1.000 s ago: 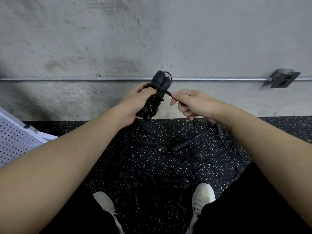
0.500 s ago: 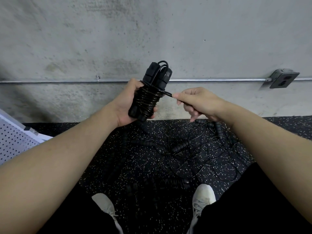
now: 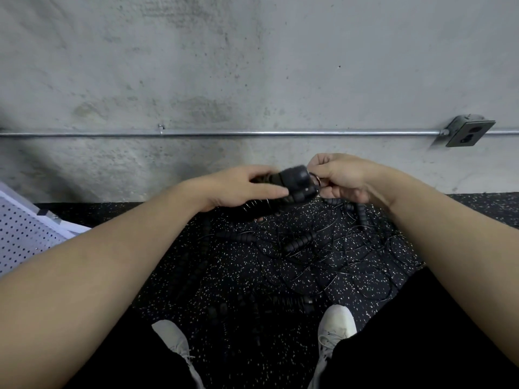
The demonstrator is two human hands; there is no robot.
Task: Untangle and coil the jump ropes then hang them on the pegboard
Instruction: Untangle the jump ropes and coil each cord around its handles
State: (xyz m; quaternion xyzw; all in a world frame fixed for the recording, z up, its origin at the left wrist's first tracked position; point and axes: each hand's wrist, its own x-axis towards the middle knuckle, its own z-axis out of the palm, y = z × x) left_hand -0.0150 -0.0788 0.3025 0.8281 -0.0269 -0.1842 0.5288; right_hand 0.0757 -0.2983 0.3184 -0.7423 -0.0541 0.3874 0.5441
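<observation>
At frame centre, my left hand [image 3: 241, 186] grips one coiled rope [image 3: 295, 183], right hand [image 3: 339, 178] pinching its end; floor tangle [image 3: 323, 248] remains, pegboard [image 3: 25, 237] unused.

A black rubber floor [image 3: 230, 279] flecked with white carries everything here. Directly below the two hands' grip lies a tangle of jump ropes [image 3: 314, 254], thin black cords looping over ribbed black handles. More handles, hard to separate from the dark floor, seem to lie nearer the person, between two white shoes [image 3: 335, 325]. Far left of the grip rests a white pegboard [image 3: 25, 237].
</observation>
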